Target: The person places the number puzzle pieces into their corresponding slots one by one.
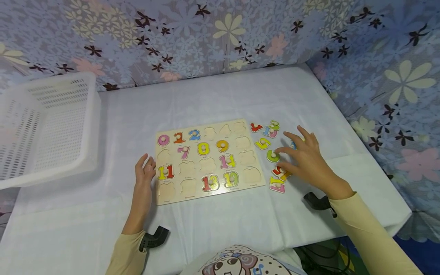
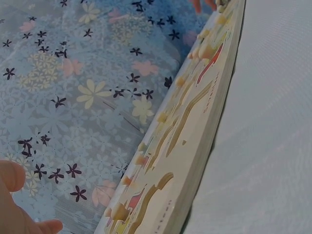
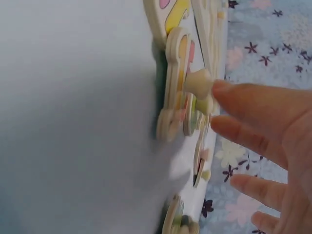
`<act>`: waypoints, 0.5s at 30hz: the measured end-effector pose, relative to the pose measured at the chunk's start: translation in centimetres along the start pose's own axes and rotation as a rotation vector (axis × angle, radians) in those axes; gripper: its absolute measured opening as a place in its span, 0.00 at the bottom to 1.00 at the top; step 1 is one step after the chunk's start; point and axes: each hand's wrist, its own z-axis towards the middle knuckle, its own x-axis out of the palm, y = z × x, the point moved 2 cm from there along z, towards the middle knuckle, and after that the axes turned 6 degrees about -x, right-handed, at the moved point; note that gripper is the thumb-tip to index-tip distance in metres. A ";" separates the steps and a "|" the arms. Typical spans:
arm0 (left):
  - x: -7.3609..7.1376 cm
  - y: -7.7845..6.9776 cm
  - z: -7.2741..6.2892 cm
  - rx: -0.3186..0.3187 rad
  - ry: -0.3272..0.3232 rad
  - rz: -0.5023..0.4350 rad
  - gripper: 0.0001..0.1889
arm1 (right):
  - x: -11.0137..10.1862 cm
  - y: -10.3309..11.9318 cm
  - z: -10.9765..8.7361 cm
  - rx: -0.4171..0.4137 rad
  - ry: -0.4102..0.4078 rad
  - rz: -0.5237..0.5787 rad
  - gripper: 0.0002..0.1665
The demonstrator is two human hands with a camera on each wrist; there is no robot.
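A wooden number puzzle board (image 1: 177, 157) lies on the table, with several knobbed numbers in its recesses, among them a blue 2 (image 1: 194, 135) and a yellow 8 (image 1: 203, 149). My left hand (image 1: 144, 172) rests by the board's left edge, fingers relaxed, holding nothing. Right of the board, my right hand (image 1: 307, 160) reaches over loose pieces with fingers spread. Its index fingertip is at the knob of a green 6 (image 1: 273, 156); contact is unclear. The thumb lies near a red and orange piece (image 1: 282, 173). A blue piece (image 1: 293, 145) is partly hidden under this hand.
More loose pieces lie beside the board: a red 4 (image 1: 256, 127), a yellow 5 (image 1: 262, 143), a blue and pink 10 (image 1: 270, 132), a yellow and pink piece (image 1: 277, 185). A white plastic basket (image 1: 91, 126) stands at the left. Flowered cloth (image 1: 227, 49) hangs behind the table.
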 end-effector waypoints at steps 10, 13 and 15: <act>-0.2 0.1 0.0 0.007 0.011 -0.032 0.31 | 0.3 -1.1 2.4 0.014 0.223 -0.033 0.25; -0.3 0.0 0.0 0.011 0.010 -0.022 0.30 | 0.2 -1.2 2.9 -0.007 0.253 -0.030 0.25; -0.3 0.0 0.0 0.017 0.011 -0.027 0.30 | 0.0 -1.2 3.3 -0.026 0.241 -0.031 0.25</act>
